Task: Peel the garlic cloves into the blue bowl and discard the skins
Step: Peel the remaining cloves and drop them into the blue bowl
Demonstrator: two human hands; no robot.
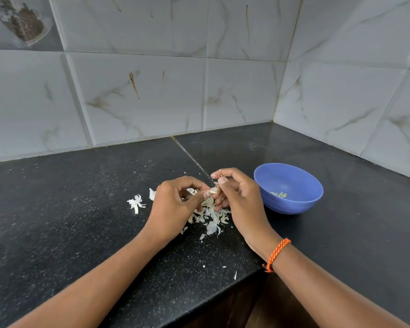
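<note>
A small garlic clove (213, 191) is pinched between the fingertips of both hands above the black counter. My left hand (175, 204) holds it from the left with curled fingers. My right hand (237, 197) pinches its top with thumb and forefinger. Below the hands lies a pile of white garlic skins (211, 220). The blue bowl (291, 200) stands just right of my right hand, with a few peeled cloves (279, 194) in its bottom.
A separate tuft of skin (136, 202) lies left of the hands. Loose skin flakes (235, 275) sit near the counter's front edge. Tiled walls meet in a corner behind the bowl. A glass jar (25, 22) shows at the upper left.
</note>
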